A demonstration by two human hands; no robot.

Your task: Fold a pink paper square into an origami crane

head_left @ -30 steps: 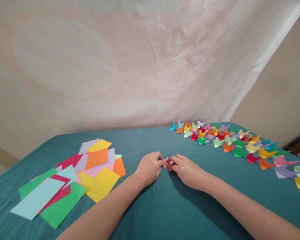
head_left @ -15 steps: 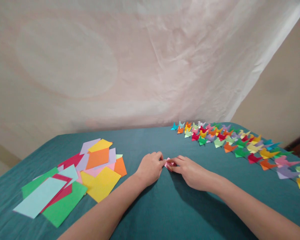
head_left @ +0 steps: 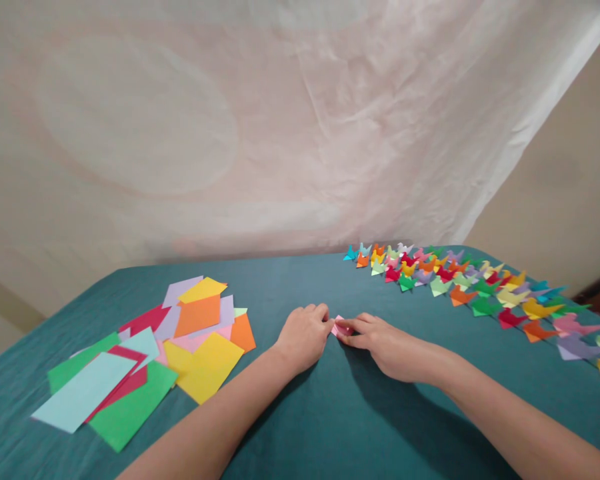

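Between my two hands, at the middle of the table, is a small folded piece of pink paper (head_left: 341,327). My left hand (head_left: 307,335) has its fingers curled, and thumb and forefinger pinch the paper's left end. From the other side my right hand (head_left: 380,343) holds the paper between thumb and fingertips. The fingers cover much of the paper, so its exact folded shape is hard to make out.
A spread of coloured paper sheets (head_left: 213,367) lies on the left of the green cloth-covered table (head_left: 300,427). Rows of small folded paper birds (head_left: 463,295) stand on the right. A pale cloth (head_left: 280,133) hangs behind the table.
The right fingers have shifted slightly on the pink paper, showing a little more of it. Both hands stay in place, and the whole view has moved slightly.
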